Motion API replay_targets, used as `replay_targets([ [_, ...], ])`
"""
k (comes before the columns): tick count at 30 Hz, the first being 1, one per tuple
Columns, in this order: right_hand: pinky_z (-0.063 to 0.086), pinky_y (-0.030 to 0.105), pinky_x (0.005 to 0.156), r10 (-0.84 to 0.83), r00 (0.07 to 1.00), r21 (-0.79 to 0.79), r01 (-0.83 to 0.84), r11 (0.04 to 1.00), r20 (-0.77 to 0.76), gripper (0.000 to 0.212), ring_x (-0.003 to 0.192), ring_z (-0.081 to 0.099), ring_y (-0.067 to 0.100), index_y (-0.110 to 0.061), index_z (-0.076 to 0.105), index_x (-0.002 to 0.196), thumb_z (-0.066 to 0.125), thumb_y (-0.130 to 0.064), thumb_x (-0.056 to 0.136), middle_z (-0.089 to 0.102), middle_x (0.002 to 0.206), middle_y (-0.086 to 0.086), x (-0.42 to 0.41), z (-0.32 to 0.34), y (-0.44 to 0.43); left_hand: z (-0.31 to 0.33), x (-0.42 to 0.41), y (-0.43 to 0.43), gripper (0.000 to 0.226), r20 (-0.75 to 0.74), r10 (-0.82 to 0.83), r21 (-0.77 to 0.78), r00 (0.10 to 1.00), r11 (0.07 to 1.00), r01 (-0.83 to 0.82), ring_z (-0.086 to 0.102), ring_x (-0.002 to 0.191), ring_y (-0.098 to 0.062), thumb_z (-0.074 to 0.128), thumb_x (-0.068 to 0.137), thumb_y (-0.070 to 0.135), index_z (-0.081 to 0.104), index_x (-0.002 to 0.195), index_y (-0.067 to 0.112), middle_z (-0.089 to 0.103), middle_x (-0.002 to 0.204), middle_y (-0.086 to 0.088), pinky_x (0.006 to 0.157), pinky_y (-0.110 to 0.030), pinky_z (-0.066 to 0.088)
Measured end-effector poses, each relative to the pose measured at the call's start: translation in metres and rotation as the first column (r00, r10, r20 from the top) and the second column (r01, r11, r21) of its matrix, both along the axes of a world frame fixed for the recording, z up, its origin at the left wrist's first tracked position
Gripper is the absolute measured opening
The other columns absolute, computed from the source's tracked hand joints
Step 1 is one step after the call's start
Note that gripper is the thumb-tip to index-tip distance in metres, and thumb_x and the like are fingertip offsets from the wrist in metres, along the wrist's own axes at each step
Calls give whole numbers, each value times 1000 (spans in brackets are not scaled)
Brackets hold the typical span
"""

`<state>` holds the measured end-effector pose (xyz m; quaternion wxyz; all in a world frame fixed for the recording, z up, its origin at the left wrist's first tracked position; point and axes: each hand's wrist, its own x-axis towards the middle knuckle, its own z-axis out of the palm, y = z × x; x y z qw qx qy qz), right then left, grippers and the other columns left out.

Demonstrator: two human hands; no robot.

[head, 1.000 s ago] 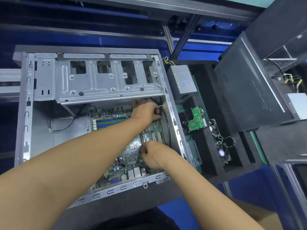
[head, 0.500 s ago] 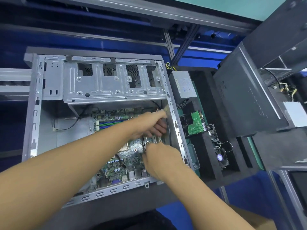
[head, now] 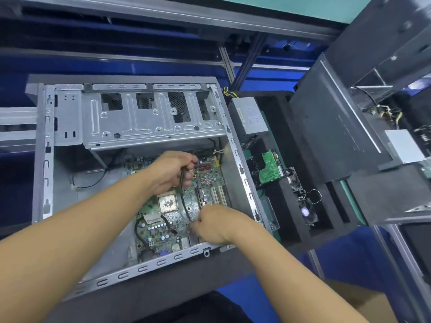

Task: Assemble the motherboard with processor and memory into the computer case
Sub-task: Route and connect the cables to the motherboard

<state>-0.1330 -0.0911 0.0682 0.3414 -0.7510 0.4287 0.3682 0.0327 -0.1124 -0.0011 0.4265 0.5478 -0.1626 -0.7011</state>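
The open grey computer case (head: 44,159) lies on its side with the green motherboard (head: 161,229) inside it. The processor (head: 167,203) shows as a square metal plate near the board's middle. My left hand (head: 171,171) is over the board's upper part, fingers curled round a black cable (head: 184,201) that runs down across the board. My right hand (head: 213,226) is low at the board's right side, fingers curled at the cable's lower end. The memory slots are hidden under my left arm.
A foam tray (head: 286,206) right of the case holds a power supply (head: 250,120), a hard drive (head: 270,170) with a green board and a small fan (head: 306,212). A dark side panel (head: 331,136) leans at the right. The drive cage (head: 151,117) spans the case's top.
My left hand has pulled back left from the case's right wall, drawing the black cable across the board. My right hand has slid down to the board's lower right. The processor is now uncovered.
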Motion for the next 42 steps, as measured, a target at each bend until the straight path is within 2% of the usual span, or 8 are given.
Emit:
replay_targets([
  [4, 55, 36, 84, -80, 994, -12, 80, 997, -80, 31, 96, 63, 32, 5, 60, 124, 42, 1, 100, 66, 119, 19, -8, -2, -17, -1, 14, -4, 18, -175, 171, 52, 970, 985, -164, 56, 54, -10, 46, 102, 15, 59, 109, 6, 57, 71, 0, 60, -32, 57],
  [9, 43, 36, 78, -144, 989, -201, 138, 970, -17, 12, 88, 48, 28, -11, 49, 110, 53, -10, 98, 50, 99, 10, -11, -1, -24, 8, 11, -15, 17, -38, 132, 34, 991, 991, -130, 53, 54, -9, 42, 104, 14, 58, 102, 11, 55, 73, 2, 54, -28, 54],
  [16, 54, 42, 95, -314, 947, -47, 318, 947, 63, 52, 106, 62, 30, -16, 45, 143, 47, 7, 97, 56, 123, 7, -12, -5, -27, 12, 12, -17, 20, -43, 152, 53, 987, 987, -150, 50, 47, -6, 37, 104, 9, 50, 93, 18, 52, 72, 1, 48, -25, 51],
  [21, 46, 17, 66, -336, 929, 67, 330, 942, 155, 27, 80, 53, 16, -18, 60, 121, 53, -4, 99, 60, 111, 4, -11, -2, -26, 14, 11, -15, 20, -73, 174, 51, 982, 984, -170, 53, 50, -8, 38, 104, 9, 50, 91, 18, 52, 73, 1, 53, -28, 57],
  [25, 45, 28, 69, -123, 985, -111, 137, 984, 122, 17, 81, 59, 19, -12, 63, 112, 58, -23, 100, 66, 102, 5, -14, -7, -20, 13, -3, -13, 14, -143, 162, 34, 976, 987, -158, 71, 67, -17, 45, 103, 9, 58, 104, 5, 60, 81, -5, 70, -38, 62],
  [32, 46, 42, 97, 213, 912, -154, -280, 947, -349, 32, 120, 55, 35, 4, 57, 129, 49, -7, 100, 59, 118, 15, 0, -14, -15, -1, -40, -9, 18, 18, -86, -93, 996, 992, 87, 74, 88, -19, 56, 99, 25, 60, 111, 12, 76, 100, -2, 70, -31, 57],
  [37, 45, 32, 79, 197, 910, -5, -213, 977, -364, 31, 91, 53, 26, 4, 59, 127, 41, -6, 103, 55, 109, 14, 4, -14, -21, -2, -43, -7, 18, 149, -73, -71, 986, 994, 85, 75, 74, -25, 53, 101, 20, 49, 119, 19, 76, 89, -6, 56, -33, 60],
  [42, 44, 32, 79, 216, 913, -19, -237, 971, -346, 32, 115, 62, 30, 4, 58, 128, 38, -8, 105, 61, 129, 17, 1, -15, -22, -2, -52, -4, 47, 485, 1, -239, 874, 962, 131, 72, 60, -18, 41, 102, 10, 41, 144, 32, 66, 90, -4, 47, -29, 56],
])
